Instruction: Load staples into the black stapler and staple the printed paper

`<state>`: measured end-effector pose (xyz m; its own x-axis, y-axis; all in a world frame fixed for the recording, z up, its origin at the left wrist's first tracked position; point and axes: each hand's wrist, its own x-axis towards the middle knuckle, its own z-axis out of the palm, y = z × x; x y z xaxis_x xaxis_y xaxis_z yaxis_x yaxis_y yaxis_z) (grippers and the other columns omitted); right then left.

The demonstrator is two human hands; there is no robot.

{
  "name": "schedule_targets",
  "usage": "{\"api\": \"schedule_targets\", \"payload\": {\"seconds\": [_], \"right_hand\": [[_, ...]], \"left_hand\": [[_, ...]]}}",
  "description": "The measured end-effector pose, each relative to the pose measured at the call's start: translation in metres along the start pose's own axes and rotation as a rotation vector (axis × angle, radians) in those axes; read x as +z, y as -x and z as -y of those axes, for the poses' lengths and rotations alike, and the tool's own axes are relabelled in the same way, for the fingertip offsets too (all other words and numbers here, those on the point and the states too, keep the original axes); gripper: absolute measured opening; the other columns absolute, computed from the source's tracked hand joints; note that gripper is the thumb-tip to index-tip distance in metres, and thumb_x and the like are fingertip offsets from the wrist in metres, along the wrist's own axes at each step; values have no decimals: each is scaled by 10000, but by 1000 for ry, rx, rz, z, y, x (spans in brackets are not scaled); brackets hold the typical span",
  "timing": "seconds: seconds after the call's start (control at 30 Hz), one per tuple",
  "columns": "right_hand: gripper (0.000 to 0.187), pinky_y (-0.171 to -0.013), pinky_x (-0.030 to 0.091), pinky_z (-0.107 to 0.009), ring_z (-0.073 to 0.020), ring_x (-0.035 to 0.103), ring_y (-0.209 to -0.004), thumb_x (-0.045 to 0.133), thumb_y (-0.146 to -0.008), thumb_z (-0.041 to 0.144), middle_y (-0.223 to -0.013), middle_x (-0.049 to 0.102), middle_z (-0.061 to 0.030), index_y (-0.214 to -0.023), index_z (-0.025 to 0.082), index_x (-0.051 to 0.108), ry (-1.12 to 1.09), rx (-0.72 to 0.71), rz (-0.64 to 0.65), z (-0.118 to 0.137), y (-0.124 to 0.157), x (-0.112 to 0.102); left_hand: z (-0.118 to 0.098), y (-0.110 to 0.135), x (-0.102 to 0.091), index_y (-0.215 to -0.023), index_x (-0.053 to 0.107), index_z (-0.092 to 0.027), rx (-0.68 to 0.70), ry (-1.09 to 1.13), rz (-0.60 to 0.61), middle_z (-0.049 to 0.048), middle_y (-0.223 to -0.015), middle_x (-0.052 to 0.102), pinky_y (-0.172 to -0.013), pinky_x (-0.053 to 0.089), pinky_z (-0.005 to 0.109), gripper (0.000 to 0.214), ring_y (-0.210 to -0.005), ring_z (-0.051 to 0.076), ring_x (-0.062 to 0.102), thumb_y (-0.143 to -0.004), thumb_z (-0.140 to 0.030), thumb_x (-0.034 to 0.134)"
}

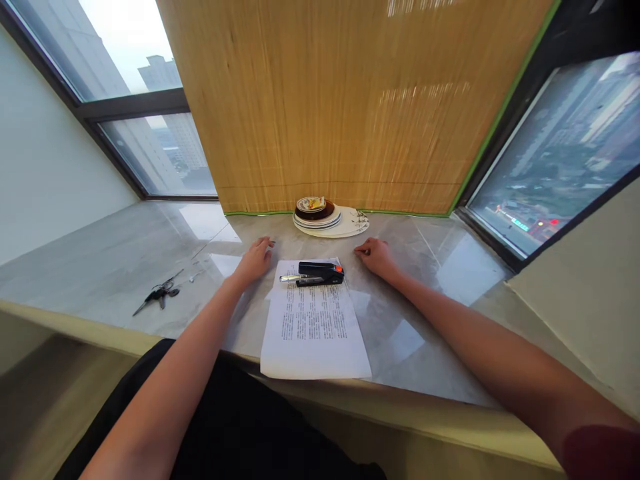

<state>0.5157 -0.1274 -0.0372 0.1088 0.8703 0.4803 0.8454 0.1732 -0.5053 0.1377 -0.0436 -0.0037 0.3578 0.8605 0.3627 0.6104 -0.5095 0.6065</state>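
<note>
A black stapler (323,274) with an orange patch lies on printed paper sheets (315,353). Its silver metal part sticks out at the left end. My left hand (257,257) rests on the grey stone surface, left of the paper's far end. Its fingers are closed, with a tiny dark bit at the tips that I cannot name. On the other side, right of the stapler, my right hand (376,256) lies with fingers curled in and thumb close to them. Whatever it may hold is hidden. Neither hand touches the stapler.
A bunch of keys (159,293) lies on the stone ledge (100,287) at the left, with small bits beside it. Stacked round items (315,212) stand on a white oval board (350,223) by the bamboo blind (340,113). Windows flank the blind.
</note>
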Motion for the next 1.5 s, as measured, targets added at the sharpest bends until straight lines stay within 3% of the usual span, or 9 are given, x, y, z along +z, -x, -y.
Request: {"api": "schedule_targets", "payload": {"seconds": [0.2,0.37,0.53,0.63,0.73,0.9,1.03,1.17,1.5], "right_hand": [[259,-837,550,-344,-215,683,-779,630,-831,167,-877,772,-76,-967,185,849,27,36,6,-15,-2,13],[271,-871,560,-403,-241,674,-823,621,-834,177,-912,736,-113,-1008,153,827,-25,1,-85,-11,-2,12],[270,-945,547,-417,-252,670,-1009,563,-974,254,-1062,721,-123,-1112,179,783,-148,-127,-206,39,17,7],[267,-971,542,-400,-240,660,-1095,577,-1018,321,-1158,725,-98,-1207,225,740,-270,-298,-148,73,33,12],[281,-1000,518,-422,-243,649,-1107,523,-1058,336,-1163,729,-101,-1226,214,713,-372,-395,-108,85,40,16],[353,-909,517,-418,-258,658,-994,437,-1086,402,-1017,738,-102,-1070,204,728,-407,-240,-192,74,34,18],[370,-915,512,-421,-263,659,-991,420,-1088,428,-1007,735,-92,-1042,224,725,-409,-250,-151,74,33,19],[338,-929,508,-416,-264,648,-994,444,-1076,425,-998,720,-84,-1026,235,718,-396,-271,-116,78,35,19],[243,-880,490,-388,-244,631,-923,479,-1058,326,-921,702,-73,-969,215,677,-365,-291,-68,77,33,20]], "left_hand": [[32,-9,9,-1255,666,-165,18,-134,114,164,-1476,617,-1261,313,518,367,-1459,311,485,-918,-249,546],[24,2,6,-1089,694,-185,12,-210,90,170,-1299,678,-1172,408,496,239,-1274,326,591,-927,-200,519],[11,16,-4,-777,627,-214,-10,-184,68,152,-1009,694,-1012,484,446,149,-1058,319,634,-871,-125,554],[2,24,-5,-711,578,-222,-23,-104,42,128,-865,685,-953,487,427,172,-967,307,638,-846,-115,583],[-10,32,-1,-816,608,-211,-46,24,-15,99,-868,714,-880,502,383,88,-900,259,647,-893,-182,576],[-26,45,8,-1135,677,-194,-60,291,-59,51,-907,745,-691,520,284,300,-763,174,653,-942,-392,561],[-34,51,10,-977,762,-173,-62,425,-47,69,-902,766,-730,565,319,340,-759,182,686,-847,-481,700],[-40,54,9,-930,786,-170,-70,480,-10,60,-809,772,-760,590,343,322,-748,198,717,-745,-429,835],[-49,58,17,-803,743,-175,-8,445,95,88,-956,802,-918,609,412,221,-867,231,760,-721,-352,846]]}}
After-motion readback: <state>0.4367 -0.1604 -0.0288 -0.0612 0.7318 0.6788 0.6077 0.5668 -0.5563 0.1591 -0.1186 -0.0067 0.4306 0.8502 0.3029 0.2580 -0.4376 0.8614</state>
